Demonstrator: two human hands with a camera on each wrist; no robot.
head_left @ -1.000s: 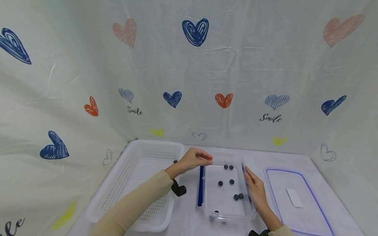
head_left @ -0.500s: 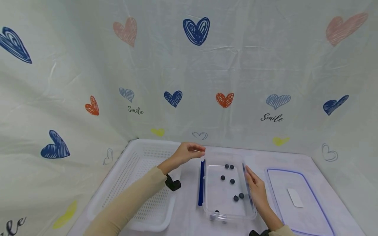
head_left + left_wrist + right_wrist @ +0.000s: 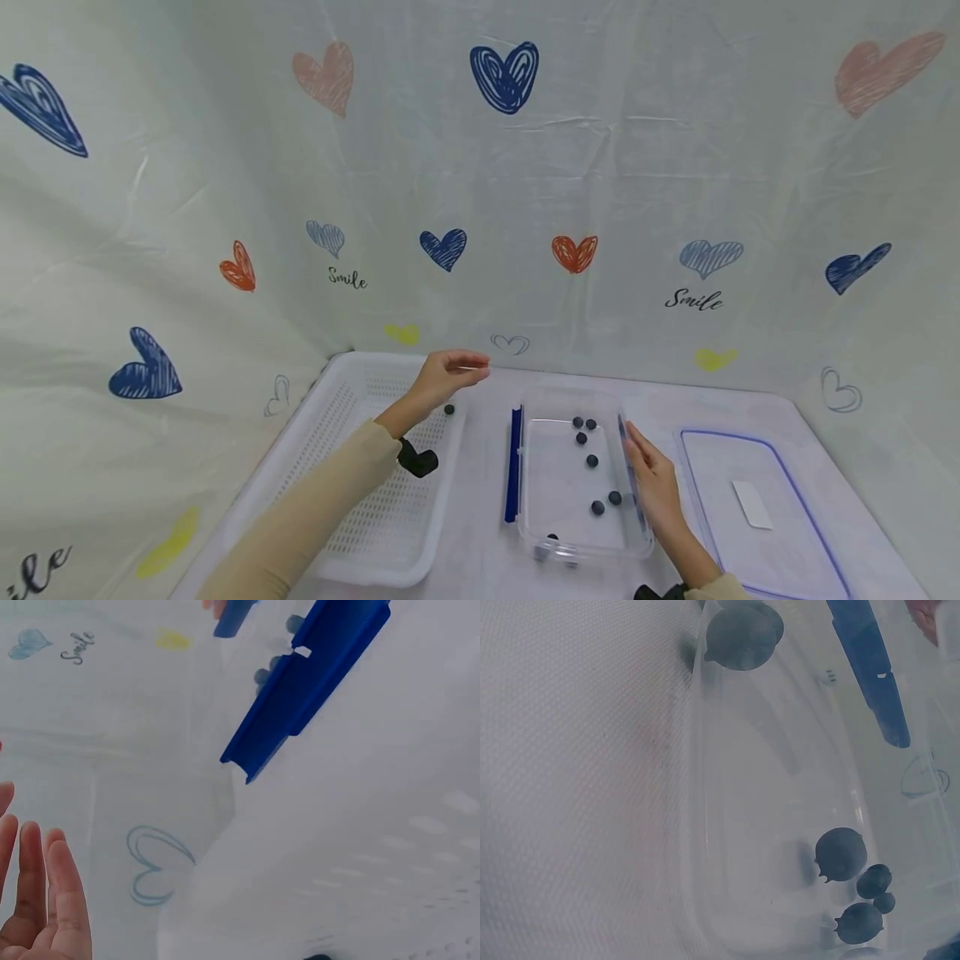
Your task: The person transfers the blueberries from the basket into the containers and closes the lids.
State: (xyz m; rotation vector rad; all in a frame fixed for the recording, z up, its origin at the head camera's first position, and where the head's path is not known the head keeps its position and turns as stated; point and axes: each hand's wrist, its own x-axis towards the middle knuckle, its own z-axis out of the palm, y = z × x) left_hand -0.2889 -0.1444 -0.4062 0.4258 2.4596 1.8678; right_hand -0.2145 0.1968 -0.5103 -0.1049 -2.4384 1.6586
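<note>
My left hand is over the back right part of the white perforated basket. Its fingers reach out nearly straight, with nothing between them; the left wrist view shows the same hand from the palm side. One blueberry lies by the basket's right wall. Several blueberries are scattered in a clear plastic box, their crowns visible on a blueberry in the right wrist view. Along the box's right wall, my right hand rests with extended fingers against the side flap.
A blue flap hangs off the box's left side, towards the basket. The clear lid, edged in blue and bearing a white label, lies right of the box. Behind the table rises a heart-printed curtain.
My left hand has moved left and back, from the box's rear left corner to over the basket. One blueberry has rolled towards the box's far end. My right hand stays put.
</note>
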